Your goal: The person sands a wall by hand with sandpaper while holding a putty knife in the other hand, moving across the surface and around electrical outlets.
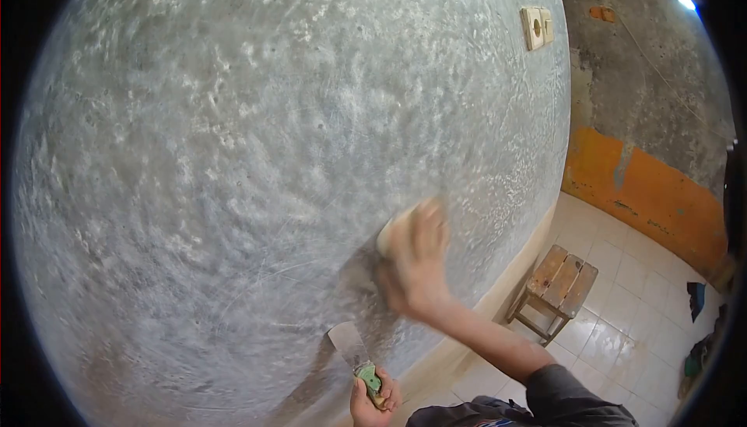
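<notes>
A grey, mottled wall (233, 154) fills most of the view. My right hand (420, 260) is pressed toward it, blurred by motion, with its fingers over a pale, rounded object (386, 238) that lies against the wall. Lower down, my left hand (376, 402) is wrapped round the green handle of a putty knife (348, 343). The knife's wide metal blade points up and to the left, close to the wall; whether it touches cannot be made out.
A wooden stool (564, 281) stands on the tiled floor (615, 337) at the right. A socket and switch plate (537, 28) sits high on the wall. Behind is another wall with an orange lower band (646, 186). Dark items (696, 301) lie at the far right.
</notes>
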Motion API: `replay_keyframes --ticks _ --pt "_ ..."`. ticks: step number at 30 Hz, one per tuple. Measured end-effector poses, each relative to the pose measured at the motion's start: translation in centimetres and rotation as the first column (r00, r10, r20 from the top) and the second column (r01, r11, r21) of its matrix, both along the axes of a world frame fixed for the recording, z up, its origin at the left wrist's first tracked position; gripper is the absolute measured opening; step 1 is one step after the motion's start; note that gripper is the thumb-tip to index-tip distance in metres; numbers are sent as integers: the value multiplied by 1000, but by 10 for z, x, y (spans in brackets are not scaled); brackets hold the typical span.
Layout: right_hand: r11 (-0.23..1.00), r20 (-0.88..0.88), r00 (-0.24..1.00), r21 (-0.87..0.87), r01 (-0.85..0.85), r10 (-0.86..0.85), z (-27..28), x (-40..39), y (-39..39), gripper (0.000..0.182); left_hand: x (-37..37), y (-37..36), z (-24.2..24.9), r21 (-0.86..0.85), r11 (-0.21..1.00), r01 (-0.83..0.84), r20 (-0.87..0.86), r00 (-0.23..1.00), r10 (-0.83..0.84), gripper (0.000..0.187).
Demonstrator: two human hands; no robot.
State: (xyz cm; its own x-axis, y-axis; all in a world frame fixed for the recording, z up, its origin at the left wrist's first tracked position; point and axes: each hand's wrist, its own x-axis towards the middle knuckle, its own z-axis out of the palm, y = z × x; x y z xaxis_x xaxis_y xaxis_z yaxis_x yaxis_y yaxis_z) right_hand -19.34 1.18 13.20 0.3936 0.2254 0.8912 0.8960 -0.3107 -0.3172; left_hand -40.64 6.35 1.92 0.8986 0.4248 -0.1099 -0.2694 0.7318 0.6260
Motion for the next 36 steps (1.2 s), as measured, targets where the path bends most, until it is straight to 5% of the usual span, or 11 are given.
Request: replay_keyframes --ticks 2,5,7,10,12,14,20,24,30,34,36 --pt "939 266 944 -328 -104 197 -54 -14 5 65 -2 4 -3 -37 999 0 -17 1000 -1 41" --pt "956 404 903 -290 -28 149 -33 21 2 64 -2 6 -1 40 999 3 15 1000 -4 41" --pt "989 124 985 104 109 -122 8 38 -8 64 -3 6 2 34 999 28 30 999 -29 41" --pt "986 187 969 48 158 -164 4 37 -4 61 -2 9 -1 63 997 50 29 998 -52 42" --pt "920 422 892 -392 19 162 -29 27 -10 54 4 10 -1 76 997 34 10 999 -34 41" --pt "949 616 762 -316 9 198 -38 48 -10 55 10 10 -1 89 996 12 -16 1000 -11 41" --pt "995 134 987 -37 89 -84 23 101 -42 68 45 -5 0 86 993 -74 54 996 70 42" --pt "951 521 836 -310 -3 173 -20 124 -55 71 77 -22 -1 120 992 -40 109 994 27 42" --pt "997 119 990 -10 78 -76 16 193 -87 74 130 -60 0 99 994 -40 113 993 29 42" --pt "925 568 784 -379 -23 252 -10 214 -104 70 163 -85 4 119 992 -52 89 995 42 41" --pt "910 436 862 -410 -67 260 10 241 -122 69 175 -96 2 121 989 -81 94 993 70 41"
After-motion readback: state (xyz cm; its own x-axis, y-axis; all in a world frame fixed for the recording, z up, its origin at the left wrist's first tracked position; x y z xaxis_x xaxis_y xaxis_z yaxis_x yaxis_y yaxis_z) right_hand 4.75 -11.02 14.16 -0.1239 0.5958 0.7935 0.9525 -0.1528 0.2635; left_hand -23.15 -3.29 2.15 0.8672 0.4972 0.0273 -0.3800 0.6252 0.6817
